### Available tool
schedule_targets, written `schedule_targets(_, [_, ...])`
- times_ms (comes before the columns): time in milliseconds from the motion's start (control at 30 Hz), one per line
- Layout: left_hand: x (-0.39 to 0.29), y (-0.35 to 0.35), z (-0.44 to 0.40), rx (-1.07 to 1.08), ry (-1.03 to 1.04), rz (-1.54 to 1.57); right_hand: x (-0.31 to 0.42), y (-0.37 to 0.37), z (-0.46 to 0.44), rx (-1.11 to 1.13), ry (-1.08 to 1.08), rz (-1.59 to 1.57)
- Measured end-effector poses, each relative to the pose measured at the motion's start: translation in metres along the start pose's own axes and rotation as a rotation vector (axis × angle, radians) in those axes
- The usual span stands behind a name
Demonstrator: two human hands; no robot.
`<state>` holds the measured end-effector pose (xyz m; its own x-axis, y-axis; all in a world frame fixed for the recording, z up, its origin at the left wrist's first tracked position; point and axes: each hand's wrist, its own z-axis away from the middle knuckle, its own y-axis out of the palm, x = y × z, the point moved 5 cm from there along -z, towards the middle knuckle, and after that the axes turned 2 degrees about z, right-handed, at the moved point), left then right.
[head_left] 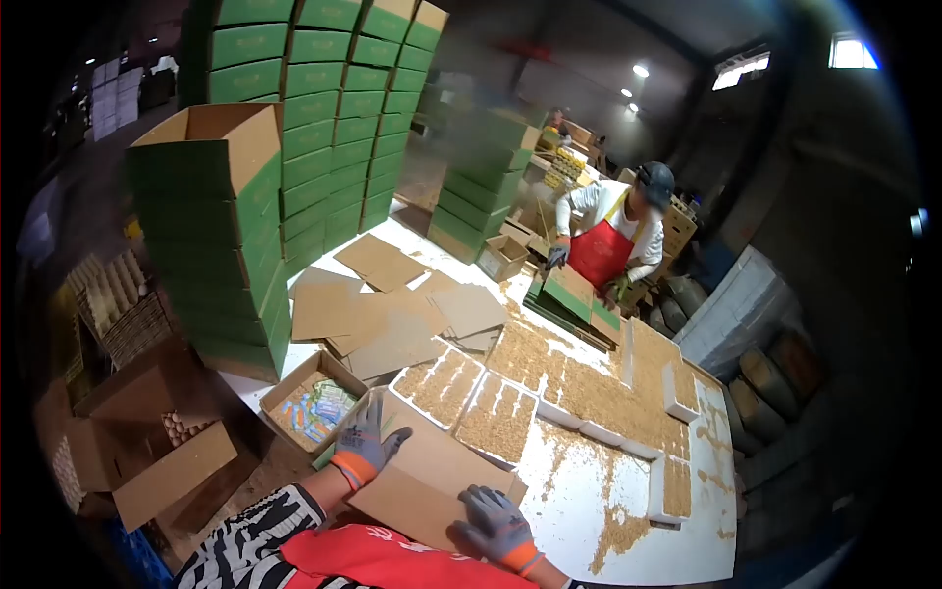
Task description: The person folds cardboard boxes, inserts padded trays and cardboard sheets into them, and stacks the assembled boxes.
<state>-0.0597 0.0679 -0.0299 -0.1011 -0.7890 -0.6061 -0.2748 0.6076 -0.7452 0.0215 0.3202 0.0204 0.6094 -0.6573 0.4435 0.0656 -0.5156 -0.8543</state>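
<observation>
A brown cardboard box (432, 481), with a little green at its left edge, lies in front of me at the near table edge. My left hand (365, 450), in a grey glove with an orange cuff, rests on its left side, fingers stretched out and thumb apart. On its right end lies my right hand (496, 525), gloved the same way, fingers laid over the brown surface. Just beyond my left hand stands an open carton (279, 395) of small blue and green packets. White trays (496, 420) filled with tan grainy material sit beyond the box.
Loose cardboard sheets (368, 314) lie mid-table. Tall stacks of green boxes (231, 226) stand on the left. Across the table a co-worker in a red apron (601, 250) handles green cardboard (569, 294). An open carton with eggs (177, 471) sits low left. Tan material is spilled on the tabletop (677, 560).
</observation>
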Motion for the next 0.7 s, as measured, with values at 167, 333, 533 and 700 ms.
schedule_targets(167, [-0.037, -0.036, -0.005, 0.125, 0.147, -0.126, -0.1, -0.017, 0.022, -0.587, 0.954, -0.942])
schedule_targets(333, [-0.024, -0.039, -0.023, -0.29, 0.087, 0.972, -0.089, -0.057, -0.005, -0.202, 0.596, -1.206])
schedule_targets(533, [0.163, 0.084, -0.043, 0.436, -0.553, 1.109, -0.043, 0.061, 0.023, 0.179, -0.06, -0.15])
schedule_targets(700, [0.129, 0.064, -0.055, 0.545, -0.009, 0.203, -0.047, 0.011, 0.055, 0.121, 0.212, -0.967])
